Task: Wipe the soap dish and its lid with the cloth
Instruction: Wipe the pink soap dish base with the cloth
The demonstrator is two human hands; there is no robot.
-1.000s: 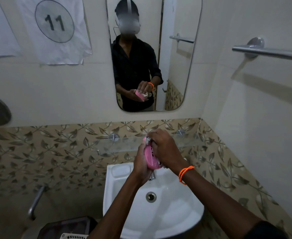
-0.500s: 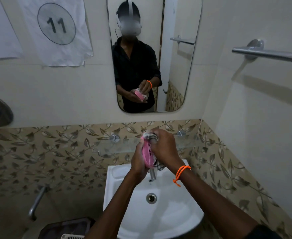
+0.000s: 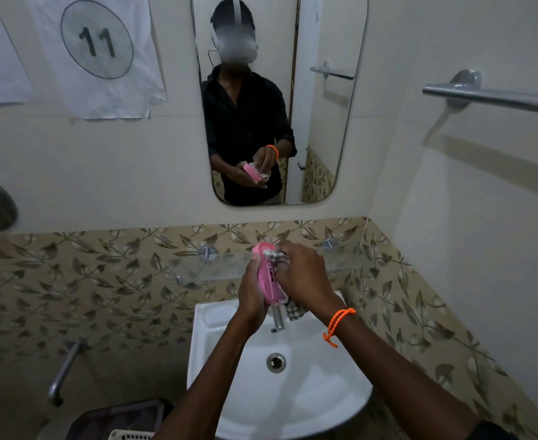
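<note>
A pink slotted soap dish [image 3: 270,276] is held on edge above the washbasin, gripped from the left by my left hand [image 3: 251,293]. My right hand [image 3: 305,274] presses a grey-and-white checked cloth [image 3: 275,258] against the dish's inner face. A tail of the cloth [image 3: 293,310] hangs out below my right palm. An orange bead band circles my right wrist. I cannot make out a separate lid. The mirror repeats both hands with the pink dish.
A white washbasin [image 3: 229,369] with a chrome tap [image 3: 277,317] and drain sits below my hands. A glass shelf [image 3: 210,265] runs along the leaf-patterned tiles. A towel rail [image 3: 496,98] juts from the right wall. A dark bin [image 3: 115,420] stands at lower left.
Both hands and the dish have risen slightly and the dish has turned more upright. My right hand has slid the cloth up toward the dish's top end.
</note>
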